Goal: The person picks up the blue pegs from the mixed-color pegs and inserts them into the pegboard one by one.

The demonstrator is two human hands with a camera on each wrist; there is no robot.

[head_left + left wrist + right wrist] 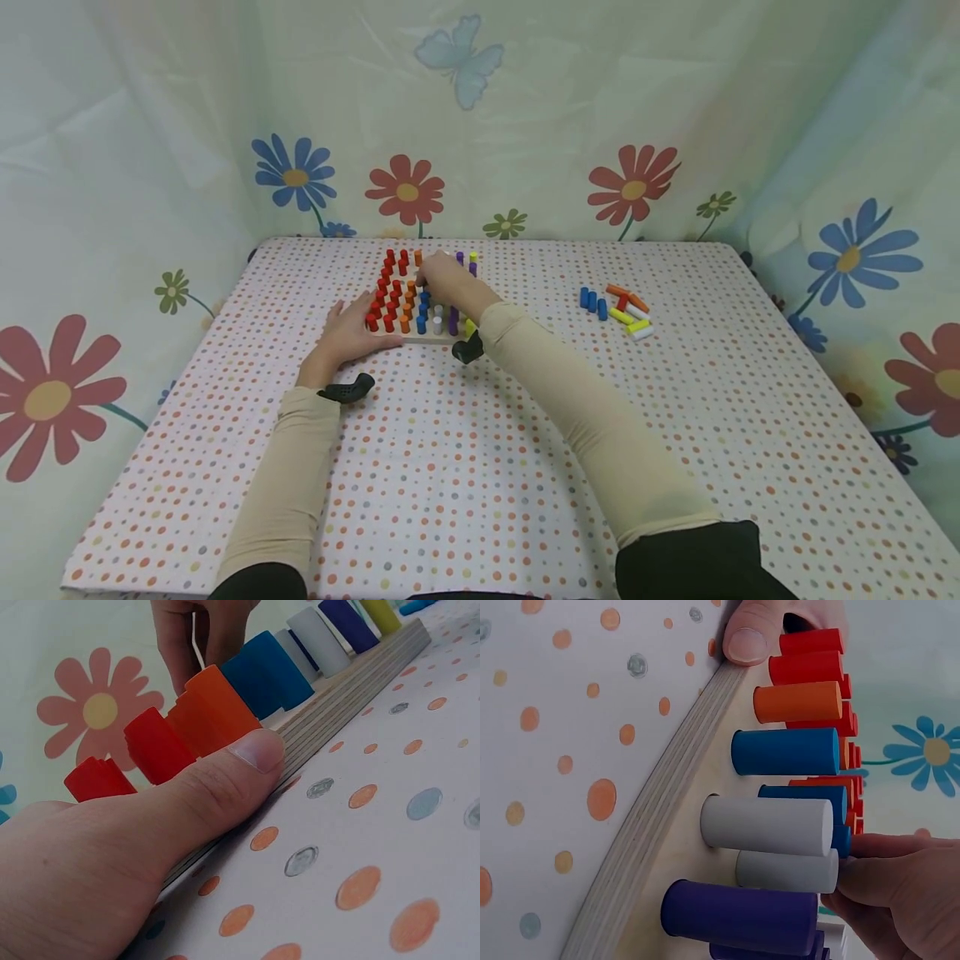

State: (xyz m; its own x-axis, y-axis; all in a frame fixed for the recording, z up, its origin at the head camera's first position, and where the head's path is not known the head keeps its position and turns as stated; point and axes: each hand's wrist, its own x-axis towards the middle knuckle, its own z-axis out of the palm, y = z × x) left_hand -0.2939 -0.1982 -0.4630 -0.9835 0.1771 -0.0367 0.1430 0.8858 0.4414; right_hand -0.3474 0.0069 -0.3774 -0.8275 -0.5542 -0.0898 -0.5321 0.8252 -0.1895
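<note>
A wooden pegboard [656, 817] carries upright pegs sorted in coloured rows: red pegs [379, 296], orange pegs [405, 323], blue pegs [784, 751], white pegs [769, 823], purple pegs [739, 918] and yellow ones. My left hand [348, 329] braces its near left corner, thumb [225, 776] laid along the front edge, fingers spread by the left side. Reaching over the middle of the board, my right hand [450, 279] has its thumb and fingertips drawn together low among the blue and orange pegs, pinching a peg mostly hidden by the hand.
To the right of the board lie loose pegs: several blue pegs [592, 300] side by side and a jumbled pile of orange pegs [618, 290], yellow pegs [621, 317], white pegs [642, 332] and a red one. A dotted cloth [450, 467] covers the table, with flowered curtains around it.
</note>
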